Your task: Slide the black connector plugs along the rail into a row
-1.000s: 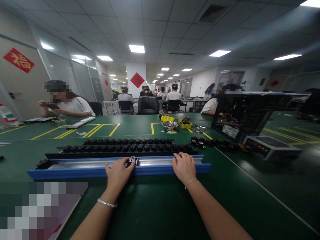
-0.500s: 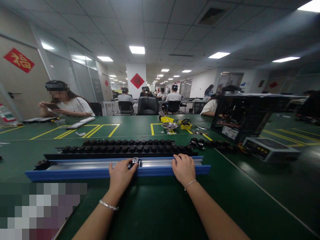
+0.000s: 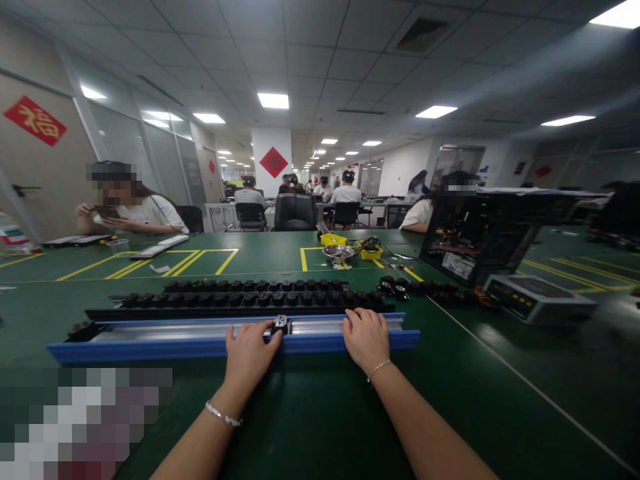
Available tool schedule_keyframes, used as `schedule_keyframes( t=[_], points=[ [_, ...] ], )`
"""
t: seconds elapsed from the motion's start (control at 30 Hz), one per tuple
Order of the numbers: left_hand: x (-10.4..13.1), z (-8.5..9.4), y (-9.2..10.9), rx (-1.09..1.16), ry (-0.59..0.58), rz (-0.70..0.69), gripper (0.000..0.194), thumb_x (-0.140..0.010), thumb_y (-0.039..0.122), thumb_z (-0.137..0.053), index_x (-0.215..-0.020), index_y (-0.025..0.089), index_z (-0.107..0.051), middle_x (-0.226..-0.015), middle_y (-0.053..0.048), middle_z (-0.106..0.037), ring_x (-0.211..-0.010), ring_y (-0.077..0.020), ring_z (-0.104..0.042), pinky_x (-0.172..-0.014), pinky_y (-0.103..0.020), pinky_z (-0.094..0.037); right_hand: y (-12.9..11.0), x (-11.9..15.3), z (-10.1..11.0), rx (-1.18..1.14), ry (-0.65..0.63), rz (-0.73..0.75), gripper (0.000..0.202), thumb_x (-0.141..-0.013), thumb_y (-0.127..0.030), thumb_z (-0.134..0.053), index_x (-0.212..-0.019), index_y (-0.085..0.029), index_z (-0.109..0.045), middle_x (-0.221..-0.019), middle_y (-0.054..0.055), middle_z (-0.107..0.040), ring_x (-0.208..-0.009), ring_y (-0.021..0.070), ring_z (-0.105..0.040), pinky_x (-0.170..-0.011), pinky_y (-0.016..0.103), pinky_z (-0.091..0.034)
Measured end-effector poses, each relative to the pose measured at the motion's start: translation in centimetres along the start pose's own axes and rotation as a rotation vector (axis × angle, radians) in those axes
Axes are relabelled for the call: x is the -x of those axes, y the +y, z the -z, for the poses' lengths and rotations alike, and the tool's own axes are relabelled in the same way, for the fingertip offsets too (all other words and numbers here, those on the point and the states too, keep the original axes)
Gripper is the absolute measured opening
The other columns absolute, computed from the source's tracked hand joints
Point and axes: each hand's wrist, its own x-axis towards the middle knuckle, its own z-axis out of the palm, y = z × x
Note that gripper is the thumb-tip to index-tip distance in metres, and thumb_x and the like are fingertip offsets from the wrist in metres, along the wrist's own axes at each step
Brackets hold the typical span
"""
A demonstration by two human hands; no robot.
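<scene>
My left hand point(image 3: 251, 355) pinches a small part point(image 3: 281, 324) at my fingertips (blue rail point(image 3: 150, 351) beneath), while my right rests, fingers slightly spread, on the rail.

**Cropped, Covered and Too Small to Tell**

The left hand point(image 3: 251, 353) partly covers the small block point(image 3: 281, 323), whose markings are too small to tell. The right hand point(image 3: 367, 337) hides a stretch of blue rail point(image 3: 150, 350). Pixelation masks the lower-left corner; the left edge cuts off a bottle point(image 3: 12, 235).
</scene>
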Motion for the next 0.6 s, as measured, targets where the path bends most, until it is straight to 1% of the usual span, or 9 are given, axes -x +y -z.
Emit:
schedule_keyframes(
  t=[0.33,0.4,0.43,0.53,0.6],
  points=[
    [0.1,0.08,0.2,0.029,-0.017,0.002,0.037,-0.078,0.047,-0.046,-0.103,0.027,-0.064,-0.103,-0.006,-0.068,-0.108,-0.0241,-0.053,-0.107,-0.054,-0.01,-0.03,0.04,-0.1,-0.006,-0.004,-0.006,0.036,-0.087,-0.033,-0.036,-0.11,-0.024,-0.062,-0.113,0.007,-0.06,-0.108,0.0224,-0.045,-0.096,0.038,-0.022],
    [0.1,0.06,0.2,0.03,-0.015,-0.017,0.036,-0.078,0.046,-0.046,-0.102,0.027,-0.064,-0.103,-0.006,-0.068,-0.107,-0.0234,-0.053,-0.107,-0.051,-0.014,-0.06,0.02,-0.03,0.002,-0.013,-0.006,0.036,-0.087,-0.033,-0.036,-0.11,-0.024,-0.062,-0.114,0.007,-0.06,-0.108,0.0225,-0.045,-0.095,0.038,-0.023],
    [0.08,0.05,0.16,0.031,-0.013,-0.031,0.036,-0.078,0.045,-0.046,-0.102,0.026,-0.064,-0.103,-0.006,-0.067,-0.107,-0.0231,-0.053,-0.106,-0.049,-0.018,-0.08,0.01,0.01,0.004,-0.017,-0.005,0.037,-0.087,-0.033,-0.036,-0.111,-0.024,-0.062,-0.114,0.007,-0.06,-0.108,0.0225,-0.045,-0.095,0.038,-0.023],
    [0.0,0.03,0.01,0.033,-0.006,-0.062,0.036,-0.078,0.044,-0.046,-0.1,0.023,-0.065,-0.103,-0.007,-0.066,-0.105,-0.0233,-0.053,-0.099,-0.042,-0.031,-0.13,-0.03,0.06,0.005,-0.021,-0.003,0.037,-0.087,-0.033,-0.036,-0.111,-0.024,-0.062,-0.114,0.007,-0.06,-0.109,0.0221,-0.045,-0.097,0.038,-0.022],
    [-0.06,0.02,-0.04,0.039,-0.007,-0.066,0.034,-0.077,0.043,-0.047,-0.098,0.022,-0.065,-0.102,-0.007,-0.066,-0.104,-0.0237,-0.053,-0.095,-0.04,-0.035,-0.14,-0.04,0.05,0.001,-0.025,-0.003,0.037,-0.087,-0.033,-0.035,-0.111,-0.024,-0.062,-0.115,0.007,-0.06,-0.109,0.0217,-0.045,-0.098,0.039,-0.021]
  ],
)
